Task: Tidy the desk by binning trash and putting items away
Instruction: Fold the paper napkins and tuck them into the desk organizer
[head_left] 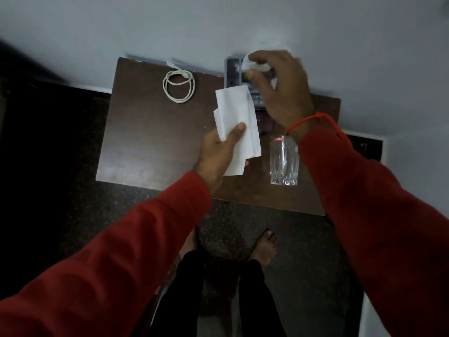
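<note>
Head view: left hand (220, 152) pinches a flat white folded tissue (237, 127) above the dark brown wooden desk (145, 142) — thumb on top, likely bound for the bin. Right hand (279, 86) curls its fingers round a crumpled white tissue wad (252, 64) over a grey calculator (233, 71) — clear faceted drinking glass (284, 161) and coiled white cable (179, 86) not yet put away.

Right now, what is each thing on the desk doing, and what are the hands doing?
Left hand: holds the flat tissue, thumb on top.
Flat tissue: unfolded, lifted off the desk.
Right hand: grips the crumpled tissue.
Crumpled tissue: scrunched, raised.
Glass: upright, looks empty.
Cable: coiled, lying on the desk.
Calculator: flat on the desk, partly hidden by the right hand.
Desk: brown, against the wall.
</note>
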### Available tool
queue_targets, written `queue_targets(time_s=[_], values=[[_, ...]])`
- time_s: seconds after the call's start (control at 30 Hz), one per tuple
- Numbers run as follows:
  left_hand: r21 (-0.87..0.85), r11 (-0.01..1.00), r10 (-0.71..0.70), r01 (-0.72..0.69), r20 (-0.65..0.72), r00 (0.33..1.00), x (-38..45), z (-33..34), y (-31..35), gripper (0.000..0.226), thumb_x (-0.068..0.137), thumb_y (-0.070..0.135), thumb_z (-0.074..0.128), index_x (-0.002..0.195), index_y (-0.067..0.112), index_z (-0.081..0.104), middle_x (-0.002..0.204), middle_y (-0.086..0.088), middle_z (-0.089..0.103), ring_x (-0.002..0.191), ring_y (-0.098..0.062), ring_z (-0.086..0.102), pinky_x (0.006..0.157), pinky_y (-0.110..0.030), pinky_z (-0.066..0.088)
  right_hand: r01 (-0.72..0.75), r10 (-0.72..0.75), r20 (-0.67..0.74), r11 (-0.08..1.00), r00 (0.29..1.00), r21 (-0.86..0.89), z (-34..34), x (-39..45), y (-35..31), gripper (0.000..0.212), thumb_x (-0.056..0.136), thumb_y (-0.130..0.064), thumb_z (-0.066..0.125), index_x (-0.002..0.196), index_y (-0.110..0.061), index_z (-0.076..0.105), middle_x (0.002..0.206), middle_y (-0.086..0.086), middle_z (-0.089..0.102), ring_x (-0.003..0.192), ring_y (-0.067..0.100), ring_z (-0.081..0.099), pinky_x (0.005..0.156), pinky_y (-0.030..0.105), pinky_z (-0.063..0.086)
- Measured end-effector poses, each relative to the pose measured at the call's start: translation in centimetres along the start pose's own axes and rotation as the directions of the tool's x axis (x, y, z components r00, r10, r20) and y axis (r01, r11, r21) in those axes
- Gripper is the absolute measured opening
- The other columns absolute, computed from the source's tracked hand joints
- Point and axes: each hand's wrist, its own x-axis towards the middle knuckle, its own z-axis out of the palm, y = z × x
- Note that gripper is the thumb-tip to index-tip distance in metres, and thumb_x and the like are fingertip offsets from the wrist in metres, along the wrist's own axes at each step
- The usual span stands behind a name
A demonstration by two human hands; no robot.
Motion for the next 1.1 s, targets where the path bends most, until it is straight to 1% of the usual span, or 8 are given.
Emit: queue_targets(time_s=[0.07, 0.13, 0.27, 0.37, 0.63, 0.83, 0.97, 1.1], values=[[0.027, 0.999, 0.021, -0.021, -0.010, 1.000, 0.1, 0.2, 0.4, 0.038, 0.099, 0.028, 0.069, 0.131, 0.008, 0.064, 0.114, -0.008, 0.074, 0.089, -0.017, 0.073, 0.065, -0.028, 0.062, -0.224, 0.160, 0.246, 0.939, 0.956, 0.260, 0.0, -0.7, 0.1, 0.047, 0.090, -0.037, 0.070, 0.132, -0.020, 0.057, 0.127, 0.004, 0.064, 0.113, 0.017, 0.062, 0.096, 0.032, 0.054], [0.028, 0.999, 0.036, -0.036, -0.001, 0.999, 0.3, 0.2, 0.5, 0.041, 0.096, 0.023, 0.073, 0.133, 0.007, 0.065, 0.120, -0.007, 0.076, 0.097, -0.017, 0.075, 0.076, -0.029, 0.064, -0.281, 0.174, 0.368, 0.924, 0.914, 0.261, -0.2, -1.3, 0.4, 0.053, 0.086, -0.035, 0.075, 0.134, -0.020, 0.056, 0.131, 0.002, 0.062, 0.114, 0.015, 0.062, 0.092, 0.027, 0.057], [0.042, 0.998, 0.043, -0.044, 0.010, 0.999, 0.2, -0.4, 0.2, 0.040, 0.094, 0.024, 0.075, 0.131, 0.011, 0.066, 0.123, -0.006, 0.076, 0.108, -0.021, 0.075, 0.091, -0.038, 0.063, -0.292, 0.206, 0.275, 0.902, 0.939, 0.319, -0.6, -1.9, 0.8, 0.039, 0.085, -0.015, 0.078, 0.121, -0.010, 0.065, 0.114, 0.001, 0.066, 0.091, 0.002, 0.063, 0.072, 0.010, 0.054], [-0.002, 1.000, 0.019, -0.019, -0.036, 0.999, -0.1, -1.3, -0.5, 0.027, 0.096, 0.026, 0.073, 0.121, 0.022, 0.066, 0.116, -0.003, 0.074, 0.102, -0.021, 0.072, 0.078, -0.040, 0.063, -0.297, 0.237, 0.192, 0.863, 0.952, 0.408, -1.1, -2.3, 0.7, 0.037, 0.084, -0.013, 0.079, 0.117, -0.006, 0.065, 0.108, 0.003, 0.068, 0.086, 0.004, 0.065, 0.070, 0.013, 0.055], [-0.040, 0.998, 0.047, -0.050, -0.072, 0.996, -0.9, -2.1, -1.1, 0.033, 0.096, 0.031, 0.074, 0.124, 0.016, 0.068, 0.114, -0.003, 0.077, 0.099, -0.017, 0.075, 0.069, -0.030, 0.059, -0.415, 0.282, 0.339, 0.798, 0.898, 0.437, -1.6, -3.4, 0.7, 0.026, 0.085, -0.011, 0.078, 0.106, -0.008, 0.063, 0.090, 0.001, 0.070, 0.072, 0.006, 0.072, 0.059, 0.029, 0.062], [-0.074, 0.995, 0.067, -0.070, -0.039, 0.997, -1.5, -1.9, -1.6, 0.036, 0.107, 0.047, 0.048, 0.126, 0.023, 0.067, 0.122, -0.005, 0.076, 0.108, -0.025, 0.074, 0.088, -0.048, 0.063, -0.438, 0.298, 0.344, 0.768, 0.890, 0.467, -1.3, -3.8, 0.8, 0.016, 0.091, -0.015, 0.072, 0.104, -0.016, 0.063, 0.094, 0.000, 0.072, 0.084, 0.014, 0.074, 0.069, 0.034, 0.062], [-0.011, 0.995, 0.092, -0.096, -0.202, 0.975, -1.3, -2.5, -1.8, 0.030, 0.110, 0.037, 0.045, 0.125, 0.020, 0.064, 0.105, 0.001, 0.076, 0.081, -0.010, 0.074, 0.067, -0.035, 0.064, -0.511, 0.320, 0.404, 0.623, 0.857, 0.592, -1.6, -4.0, 0.7, 0.014, 0.092, -0.011, 0.069, 0.106, -0.012, 0.064, 0.102, 0.006, 0.074, 0.092, 0.020, 0.075, 0.078, 0.042, 0.064], [-0.096, 0.991, 0.069, -0.089, -0.188, 0.980, -1.1, -3.0, -1.4, 0.039, 0.110, 0.041, 0.043, 0.133, 0.018, 0.064, 0.123, -0.005, 0.075, 0.113, -0.023, 0.073, 0.102, -0.050, 0.058, -0.534, 0.270, 0.483, 0.621, 0.833, 0.574, -1.2, -4.5, 0.2, 0.015, 0.091, -0.011, 0.069, 0.106, -0.013, 0.066, 0.094, 0.005, 0.076, 0.084, 0.025, 0.074, 0.066, 0.039, 0.059]])
